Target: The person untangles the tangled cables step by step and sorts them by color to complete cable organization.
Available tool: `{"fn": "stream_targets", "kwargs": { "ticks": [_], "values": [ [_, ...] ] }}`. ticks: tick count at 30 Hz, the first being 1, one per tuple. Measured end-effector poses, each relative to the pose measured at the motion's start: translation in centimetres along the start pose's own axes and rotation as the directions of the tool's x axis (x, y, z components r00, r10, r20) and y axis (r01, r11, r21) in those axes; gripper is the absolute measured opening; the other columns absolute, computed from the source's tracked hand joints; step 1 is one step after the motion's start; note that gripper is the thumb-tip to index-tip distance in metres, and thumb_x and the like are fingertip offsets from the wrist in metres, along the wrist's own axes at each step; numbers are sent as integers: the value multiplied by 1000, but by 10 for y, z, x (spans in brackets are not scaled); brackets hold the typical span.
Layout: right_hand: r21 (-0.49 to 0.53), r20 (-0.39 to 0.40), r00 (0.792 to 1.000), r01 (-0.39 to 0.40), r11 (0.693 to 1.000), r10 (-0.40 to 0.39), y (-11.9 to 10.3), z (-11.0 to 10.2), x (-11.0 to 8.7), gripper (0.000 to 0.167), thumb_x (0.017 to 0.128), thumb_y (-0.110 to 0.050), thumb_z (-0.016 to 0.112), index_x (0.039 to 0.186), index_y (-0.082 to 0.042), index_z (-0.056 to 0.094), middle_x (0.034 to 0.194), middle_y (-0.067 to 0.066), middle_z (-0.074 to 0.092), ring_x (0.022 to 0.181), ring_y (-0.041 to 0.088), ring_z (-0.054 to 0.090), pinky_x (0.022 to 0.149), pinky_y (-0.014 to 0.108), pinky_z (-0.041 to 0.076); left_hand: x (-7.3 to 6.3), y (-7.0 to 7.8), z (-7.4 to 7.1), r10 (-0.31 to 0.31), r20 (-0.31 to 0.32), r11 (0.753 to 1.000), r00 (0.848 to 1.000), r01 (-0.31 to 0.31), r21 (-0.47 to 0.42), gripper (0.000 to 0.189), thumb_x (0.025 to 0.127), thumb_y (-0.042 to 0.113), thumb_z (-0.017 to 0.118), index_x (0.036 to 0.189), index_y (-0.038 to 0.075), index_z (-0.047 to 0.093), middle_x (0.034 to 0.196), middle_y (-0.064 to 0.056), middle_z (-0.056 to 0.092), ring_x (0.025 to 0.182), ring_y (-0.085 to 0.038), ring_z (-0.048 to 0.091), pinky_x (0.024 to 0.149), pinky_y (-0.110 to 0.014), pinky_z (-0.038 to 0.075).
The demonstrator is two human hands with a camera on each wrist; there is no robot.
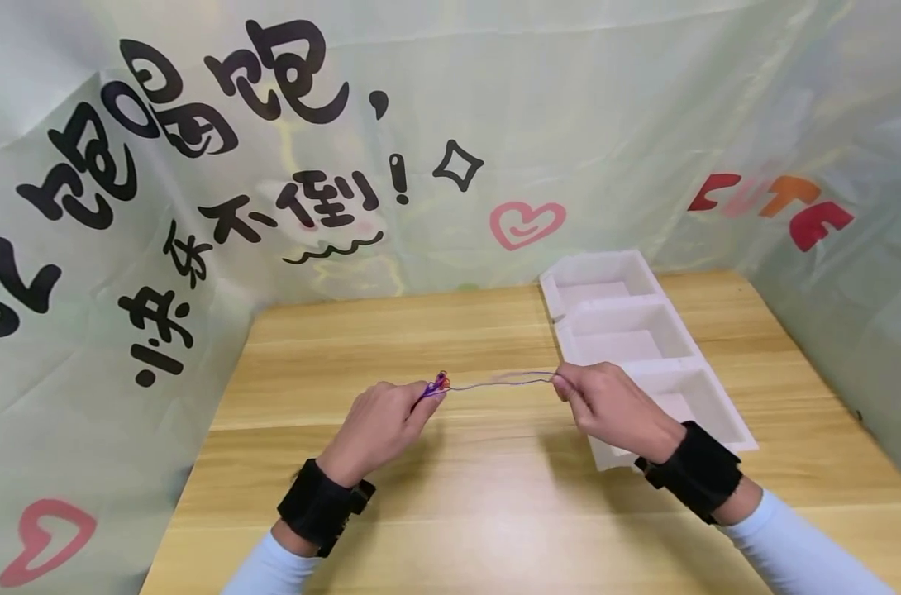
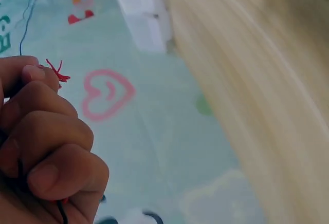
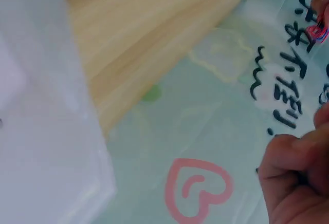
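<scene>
My left hand [image 1: 379, 426] pinches a small bundle of red, blue and purple thread [image 1: 440, 381] between thumb and forefinger. In the left wrist view, red thread ends [image 2: 59, 75] stick out past the fingertips, and dark cord shows among the curled lower fingers. From the bundle a thin blue-purple strand [image 1: 502, 383] runs across to my right hand [image 1: 617, 405], which pinches its far part. The strand looks nearly straight, with a second, blurred length just above it. Both hands are held above the wooden table. What lies inside each fist is hidden.
A white tray [image 1: 662, 299] with three compartments stands on the right of the wooden table [image 1: 391, 339]; my right hand is over its near left edge. A pale printed cloth [image 1: 607, 124] with black lettering and hearts hangs behind and at both sides.
</scene>
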State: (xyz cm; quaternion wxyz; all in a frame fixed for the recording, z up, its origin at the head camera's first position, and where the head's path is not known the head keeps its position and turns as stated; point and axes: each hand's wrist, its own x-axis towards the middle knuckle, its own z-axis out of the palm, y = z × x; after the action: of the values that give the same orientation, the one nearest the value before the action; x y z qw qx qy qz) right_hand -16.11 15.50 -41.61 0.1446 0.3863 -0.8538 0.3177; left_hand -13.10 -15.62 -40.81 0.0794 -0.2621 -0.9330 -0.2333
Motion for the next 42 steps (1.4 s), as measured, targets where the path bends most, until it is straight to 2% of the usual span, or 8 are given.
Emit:
{"fn": "stream_targets", "kwargs": {
  "ticks": [4, 9, 13, 19, 24, 26, 32, 42],
  "values": [
    [116, -46, 997, -63, 991, 69, 3, -2, -3, 33, 99, 2, 58, 77, -22, 52, 62, -19, 32, 52, -4, 29, 48, 18, 31, 7, 11, 4, 47, 30, 999, 998, -47, -9, 38, 108, 36, 50, 73, 21, 46, 59, 13, 25, 47, -3, 25, 47, -22, 20],
    [250, -43, 986, -147, 957, 163, -5, 4, 1, 29, 104, -7, 56, 79, -23, 54, 62, -16, 33, 52, 0, 31, 49, 21, 30, 12, 27, 10, 42, 69, 995, 997, -48, 87, 39, 108, 38, 47, 74, 20, 46, 57, 12, 27, 47, -6, 34, 44, -24, 25],
    [237, 14, 974, -224, 945, 227, -18, 14, 9, 12, 100, -27, 67, 92, -20, 62, 63, -12, 37, 54, 4, 36, 52, 24, 32, 16, 36, 15, 61, 95, 987, 994, -74, 140, 42, 109, 40, 44, 72, 19, 46, 57, 11, 26, 45, -7, 32, 42, -25, 24],
    [166, -23, 987, -153, 974, 159, -41, 33, 29, 37, 87, -46, 78, 110, -20, 67, 64, -11, 45, 55, 3, 41, 52, 23, 36, 23, 46, 20, 88, 81, 965, 993, -105, 239, 48, 108, 39, 49, 65, 19, 39, 57, 10, 23, 44, -8, 26, 40, -24, 20],
    [185, -74, 997, -8, 983, 22, -48, 44, 35, 10, 101, -24, 64, 101, -15, 68, 74, -11, 54, 63, 1, 49, 56, 21, 43, 24, 48, 27, 66, 77, 973, 995, -81, 215, 44, 104, 29, 54, 64, 20, 38, 56, 10, 23, 44, -8, 26, 39, -23, 21],
    [212, -107, 994, 22, 977, 1, -46, 44, 35, 15, 103, -11, 57, 92, -13, 66, 75, -10, 54, 64, 3, 49, 56, 21, 43, 24, 47, 31, 60, 97, 980, 993, -77, 182, 41, 104, 29, 54, 66, 19, 43, 56, 11, 25, 44, -7, 28, 39, -24, 23],
    [286, -191, 977, -42, 957, 100, -31, 28, 35, 30, 103, 1, 52, 77, -13, 58, 70, -8, 51, 58, 5, 44, 52, 25, 39, 21, 39, 34, -8, 163, 998, 987, -2, 62, 43, 107, 43, 48, 70, 20, 49, 57, 11, 35, 47, -6, 35, 42, -24, 27],
    [159, -117, 988, -86, 984, 105, 7, -7, 24, 25, 100, -1, 62, 79, -15, 61, 74, -7, 57, 61, 5, 47, 56, 24, 40, 14, 27, 24, -15, 123, 1000, 992, 11, 26, 44, 106, 47, 47, 70, 21, 49, 56, 10, 33, 46, -5, 35, 44, -24, 25]
  ]
}}
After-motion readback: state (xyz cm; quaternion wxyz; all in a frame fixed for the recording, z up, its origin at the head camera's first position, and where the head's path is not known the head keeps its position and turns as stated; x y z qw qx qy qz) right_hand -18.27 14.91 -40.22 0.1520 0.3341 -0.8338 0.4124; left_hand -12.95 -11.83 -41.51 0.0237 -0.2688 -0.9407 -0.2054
